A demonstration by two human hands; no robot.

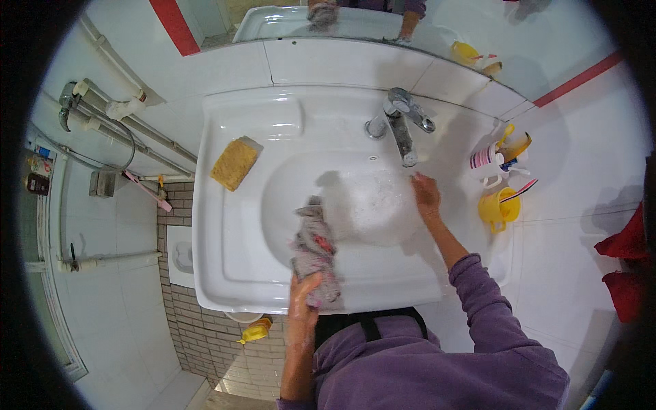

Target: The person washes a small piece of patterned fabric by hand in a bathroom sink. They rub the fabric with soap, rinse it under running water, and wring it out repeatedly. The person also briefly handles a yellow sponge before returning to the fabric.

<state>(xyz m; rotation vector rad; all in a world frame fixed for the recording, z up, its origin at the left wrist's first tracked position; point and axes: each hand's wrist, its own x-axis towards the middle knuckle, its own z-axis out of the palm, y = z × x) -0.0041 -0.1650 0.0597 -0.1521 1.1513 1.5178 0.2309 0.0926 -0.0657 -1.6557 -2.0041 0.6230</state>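
My left hand grips one end of a wet grey cloth with red and pink patches. The cloth, blurred, stretches over the front rim and into the bowl of the white ceramic washbasin. Below the spout of the chrome faucet, my right hand hangs over the right side of the bowl, apart from the cloth. Its fingers look loosely curled, and whether they hold anything is unclear. Foamy or rippled water shows in the bowl. A yellow sponge lies on the basin's left ledge.
A striped cup with brushes and a yellow mug with a toothbrush stand at the right. Behind the basin is a mirror. Pipes run along the left wall. On the tiled floor lies a yellow bottle.
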